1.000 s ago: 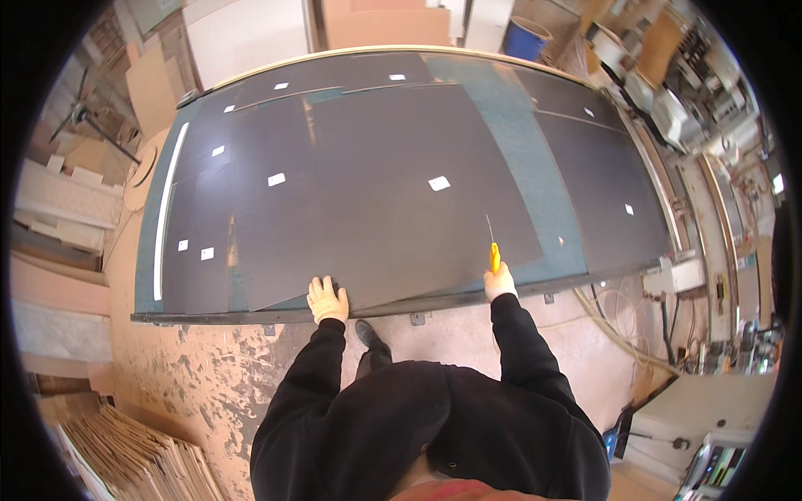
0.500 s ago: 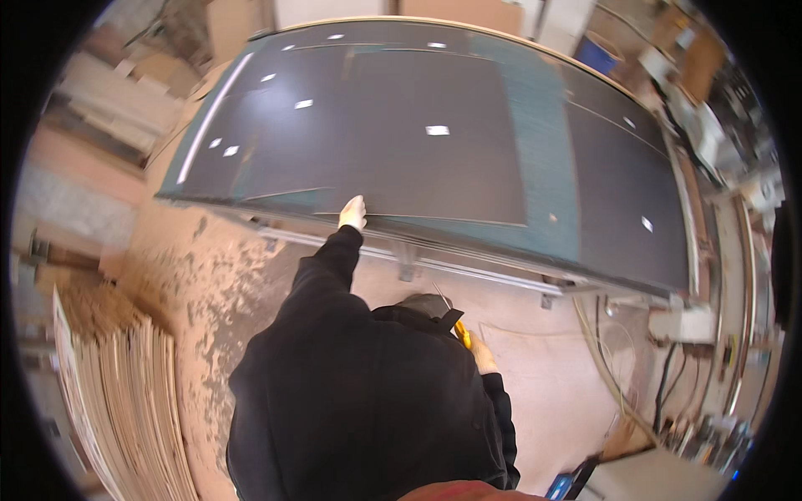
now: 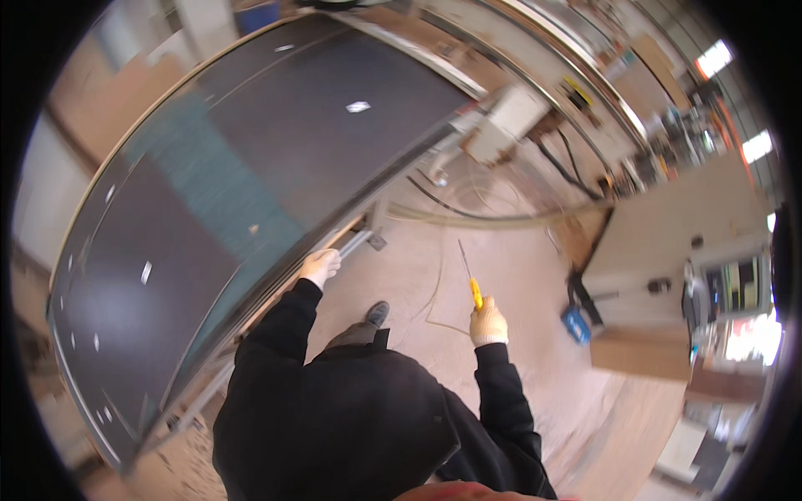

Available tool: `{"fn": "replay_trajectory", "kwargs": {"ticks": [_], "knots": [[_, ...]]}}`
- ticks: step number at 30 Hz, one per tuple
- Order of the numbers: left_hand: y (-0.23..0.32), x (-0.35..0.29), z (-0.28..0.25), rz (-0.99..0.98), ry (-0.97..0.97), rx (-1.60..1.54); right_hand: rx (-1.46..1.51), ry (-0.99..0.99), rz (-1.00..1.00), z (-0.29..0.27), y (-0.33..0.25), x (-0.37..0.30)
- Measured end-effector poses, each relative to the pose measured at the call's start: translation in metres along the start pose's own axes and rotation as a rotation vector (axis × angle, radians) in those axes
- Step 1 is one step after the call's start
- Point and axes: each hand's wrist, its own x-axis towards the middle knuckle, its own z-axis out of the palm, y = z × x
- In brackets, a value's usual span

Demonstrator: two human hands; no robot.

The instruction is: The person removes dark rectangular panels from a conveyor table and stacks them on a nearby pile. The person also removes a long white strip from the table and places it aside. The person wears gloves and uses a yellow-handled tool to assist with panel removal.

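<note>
My left hand (image 3: pixel 320 266), in a white glove, rests on the front edge of a large dark flat panel (image 3: pixel 251 159) that lies on a metal-framed work table (image 3: pixel 355 242). My right hand (image 3: pixel 488 322), also gloved, is away from the table over the floor and holds a yellow-handled tool (image 3: pixel 474 292) with a long thin shaft pointing up and away. Black sleeves cover both forearms.
A beige machine cabinet (image 3: pixel 685 250) with a brown box below it stands at the right. Cables and hoses (image 3: pixel 493 219) run along the dusty floor beside the table's end. A small blue object (image 3: pixel 575 324) lies by the cabinet. My dark shoe (image 3: pixel 377 313) shows below.
The view has swung to the right, so the panel now sits at the left. My right hand with the yellow tool has come off the panel edge and out over the floor. My left hand stays on the edge.
</note>
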Motion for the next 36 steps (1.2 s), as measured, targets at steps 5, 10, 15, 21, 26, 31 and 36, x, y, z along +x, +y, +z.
{"fn": "replay_trajectory", "kwargs": {"ticks": [5,10,15,21,26,31,36], "knots": [[0.017,0.074,0.224,-0.128,-0.386,0.215,0.03,0.009,0.149,-0.059,0.108,-0.001],[-0.023,0.117,0.438,-0.253,-0.676,0.418,0.114,-0.1,0.215,-0.088,0.205,-0.041],[-0.106,0.142,0.581,-0.581,-0.83,0.733,0.28,-0.343,0.319,-0.055,0.325,-0.032],[-0.106,0.179,0.648,0.229,-1.028,1.709,0.192,-1.036,0.283,0.051,0.496,0.017],[-0.09,0.256,0.72,0.338,-0.919,1.645,0.107,-0.797,0.504,0.065,0.605,0.101],[-0.098,0.349,0.837,0.452,-1.034,1.923,0.402,-0.561,0.684,-0.058,0.68,0.266],[-0.073,0.378,1.012,0.427,-1.086,1.704,0.842,0.274,0.573,-0.287,0.709,0.373]]}}
